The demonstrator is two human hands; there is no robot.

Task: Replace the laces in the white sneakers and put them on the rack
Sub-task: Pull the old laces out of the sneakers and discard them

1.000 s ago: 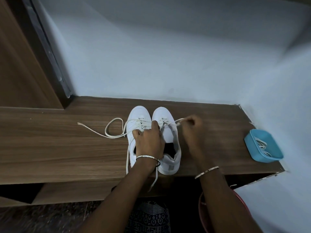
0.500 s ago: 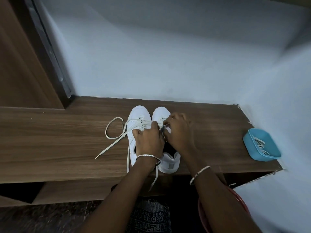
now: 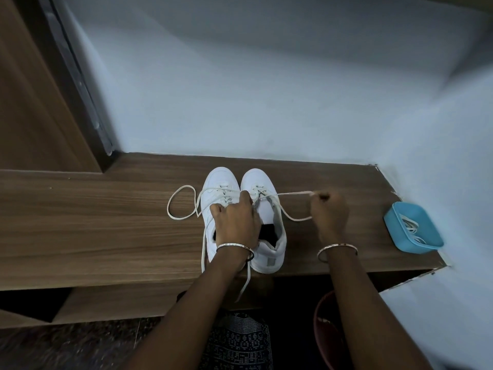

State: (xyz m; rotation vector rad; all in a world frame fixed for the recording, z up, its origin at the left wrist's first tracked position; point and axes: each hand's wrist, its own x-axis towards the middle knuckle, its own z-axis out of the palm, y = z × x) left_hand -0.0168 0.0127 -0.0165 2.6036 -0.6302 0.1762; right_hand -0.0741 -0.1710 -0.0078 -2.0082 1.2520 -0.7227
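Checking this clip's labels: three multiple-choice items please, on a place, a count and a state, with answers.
1. Where is the blue plastic tray relative to the white sneakers? A left of them; B right of them, on the same wooden shelf; C on the floor.
2. How many sneakers stand there? A one; B two; C three.
3. The right hand is: A lying flat; B inside the tray; C pinching a white lace.
Answers: B, the tray sits near the shelf's right end; B, a pair stands side by side; C, the lace stretches from a sneaker to that hand.
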